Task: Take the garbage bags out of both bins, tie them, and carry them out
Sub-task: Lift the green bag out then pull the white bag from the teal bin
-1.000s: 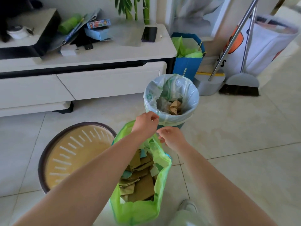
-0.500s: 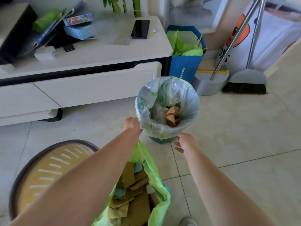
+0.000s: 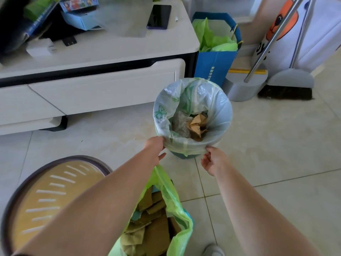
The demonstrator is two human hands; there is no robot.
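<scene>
A small teal bin [image 3: 184, 156] stands on the tiled floor, lined with a pale translucent garbage bag [image 3: 218, 115] folded over its rim, with crumpled brown paper inside. My left hand [image 3: 154, 147] reaches the near-left rim, fingertips at the bag's edge and thumb held apart. At the near-right rim, my right hand [image 3: 212, 160] has loosely bent fingers, and its thumb touches the bag's folded hem. A green garbage bag [image 3: 173, 206] full of brown cardboard scraps stands open and untied on the floor under my left forearm; neither hand holds it.
A round yellow object with a dark rim [image 3: 55, 191] lies at lower left. A white TV cabinet [image 3: 103, 85] runs behind the bin. A blue paper bag [image 3: 214, 67], a dustpan [image 3: 243, 87] and a broom [image 3: 287, 89] crowd the back right. My shoe [image 3: 212, 250] is at the bottom.
Both hands let go of the green bag's top and reached forward to the rim of the pale bag on the bin. The green bag stays on the floor, and the view moved closer.
</scene>
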